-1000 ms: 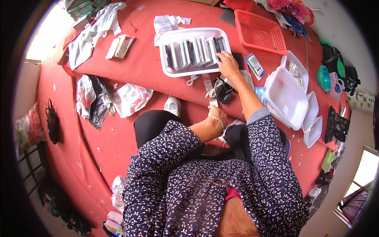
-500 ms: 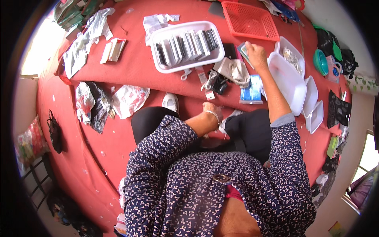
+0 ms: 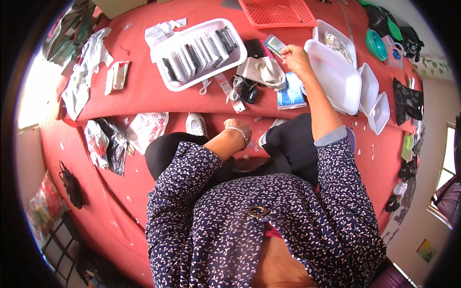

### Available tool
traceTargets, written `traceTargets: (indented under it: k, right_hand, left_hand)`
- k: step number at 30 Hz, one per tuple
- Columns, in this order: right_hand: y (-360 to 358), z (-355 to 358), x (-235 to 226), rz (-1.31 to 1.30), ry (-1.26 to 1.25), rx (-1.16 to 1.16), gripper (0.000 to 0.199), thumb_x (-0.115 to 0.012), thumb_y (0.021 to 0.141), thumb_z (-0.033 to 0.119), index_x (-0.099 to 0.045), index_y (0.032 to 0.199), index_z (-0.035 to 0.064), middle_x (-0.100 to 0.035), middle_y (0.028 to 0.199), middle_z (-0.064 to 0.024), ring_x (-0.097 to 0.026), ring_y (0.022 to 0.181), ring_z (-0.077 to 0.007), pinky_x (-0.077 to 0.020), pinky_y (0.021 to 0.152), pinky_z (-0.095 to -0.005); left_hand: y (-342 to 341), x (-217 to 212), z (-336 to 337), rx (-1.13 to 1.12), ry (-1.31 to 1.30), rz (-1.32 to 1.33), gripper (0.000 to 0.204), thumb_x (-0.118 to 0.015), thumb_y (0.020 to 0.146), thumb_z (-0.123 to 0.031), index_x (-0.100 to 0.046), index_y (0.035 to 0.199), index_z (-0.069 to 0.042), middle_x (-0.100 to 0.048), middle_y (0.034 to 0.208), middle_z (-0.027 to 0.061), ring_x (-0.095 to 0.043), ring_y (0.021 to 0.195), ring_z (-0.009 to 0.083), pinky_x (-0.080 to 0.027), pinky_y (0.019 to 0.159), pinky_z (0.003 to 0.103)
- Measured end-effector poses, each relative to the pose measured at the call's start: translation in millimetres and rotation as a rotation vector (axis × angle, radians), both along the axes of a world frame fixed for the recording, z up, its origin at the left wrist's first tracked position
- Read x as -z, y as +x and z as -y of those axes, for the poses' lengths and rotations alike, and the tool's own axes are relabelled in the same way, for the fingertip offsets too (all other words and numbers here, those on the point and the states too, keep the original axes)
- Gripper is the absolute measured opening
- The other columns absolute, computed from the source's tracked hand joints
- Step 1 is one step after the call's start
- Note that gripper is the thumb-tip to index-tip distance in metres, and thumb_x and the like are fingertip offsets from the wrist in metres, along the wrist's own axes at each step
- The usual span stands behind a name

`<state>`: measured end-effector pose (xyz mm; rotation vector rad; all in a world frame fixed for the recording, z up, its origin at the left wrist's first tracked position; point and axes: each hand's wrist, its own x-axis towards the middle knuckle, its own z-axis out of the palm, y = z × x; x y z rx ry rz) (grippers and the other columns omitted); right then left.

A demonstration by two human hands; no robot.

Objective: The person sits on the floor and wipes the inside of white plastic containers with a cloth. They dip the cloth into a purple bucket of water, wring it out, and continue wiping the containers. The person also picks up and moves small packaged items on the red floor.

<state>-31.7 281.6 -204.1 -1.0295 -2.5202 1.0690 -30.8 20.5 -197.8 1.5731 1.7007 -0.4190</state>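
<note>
My right hand (image 3: pixel 296 59) is stretched forward, its fingers closed on the near edge of a small flat remote (image 3: pixel 275 44) with rows of coloured buttons. The remote is over a dark flat case (image 3: pixel 253 48), left of the white tubs. My left hand (image 3: pixel 239 126), with a bracelet at the wrist, is curled in front of my lap; its fingertips and anything inside are hidden. Between the hands are a pale cloth pouch (image 3: pixel 269 73), a coiled white cable (image 3: pixel 235 89), a black adapter (image 3: pixel 248 92) and a blue packet (image 3: pixel 291 92).
A white tray (image 3: pixel 176 86) at the far left holds several slim black and white items in a row. A red basket (image 3: pixel 281 14) is at the back. White tubs (image 3: pixel 339 79) stand on the right. Plastic bags (image 3: pixel 147 127) and a small carton (image 3: pixel 117 78) are on the left.
The view has shifted, so the surroundings appear further left. The remote has turned in my right hand and now shows its coloured buttons. My left hand stays curled.
</note>
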Motion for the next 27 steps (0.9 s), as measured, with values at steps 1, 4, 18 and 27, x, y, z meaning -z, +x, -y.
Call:
traceTargets:
  k: [1,4,18,27]
  right_hand:
    - [3.5,-8.4,13.3,0.077,0.038,-0.023,0.014,-0.052,0.068,0.009,-0.065,0.074,0.0048,-0.062,0.077,-0.0177,-0.062,0.075,-0.0282,-0.0477,0.069,-0.0364]
    - [3.0,-13.8,33.1,0.401,0.063,-0.187,0.02,-0.052,0.067,0.019,-0.064,0.073,0.0041,-0.06,0.075,-0.0214,-0.061,0.079,-0.0311,-0.0472,0.07,-0.0393]
    - [-0.1,-11.6,-5.6,0.459,0.319,0.084,0.025,-0.052,0.076,0.027,-0.063,0.089,0.0083,-0.063,0.088,-0.0147,-0.059,0.088,-0.0307,-0.0465,0.073,-0.0408]
    - [6.6,90.1,-56.7,-0.293,0.082,-0.154,0.019,-0.052,0.079,0.014,-0.059,0.091,0.0011,-0.061,0.08,-0.0147,-0.06,0.073,-0.018,-0.0462,0.065,-0.03]
  left_hand:
    - [0.0,-1.4,-1.5,0.009,-0.022,-0.005,0.017,-0.056,0.076,-0.017,-0.067,0.087,-0.011,-0.064,0.093,0.0064,-0.062,0.086,0.022,-0.05,0.066,0.033]
    - [0.6,2.5,-2.9,0.007,0.004,-0.01,0.018,-0.055,0.076,-0.017,-0.067,0.089,-0.011,-0.064,0.093,0.0074,-0.062,0.086,0.0223,-0.05,0.067,0.033]
    - [-6.6,-0.2,0.0,-0.023,0.081,-0.022,0.019,-0.054,0.077,-0.017,-0.065,0.09,-0.008,-0.064,0.092,0.0073,-0.062,0.085,0.0221,-0.048,0.066,0.035]
    - [-75.5,-13.1,-21.0,-1.461,0.696,0.96,0.046,-0.042,0.087,-0.034,-0.037,0.122,-0.005,-0.047,0.114,0.0186,-0.049,0.102,0.0273,-0.041,0.086,0.036]
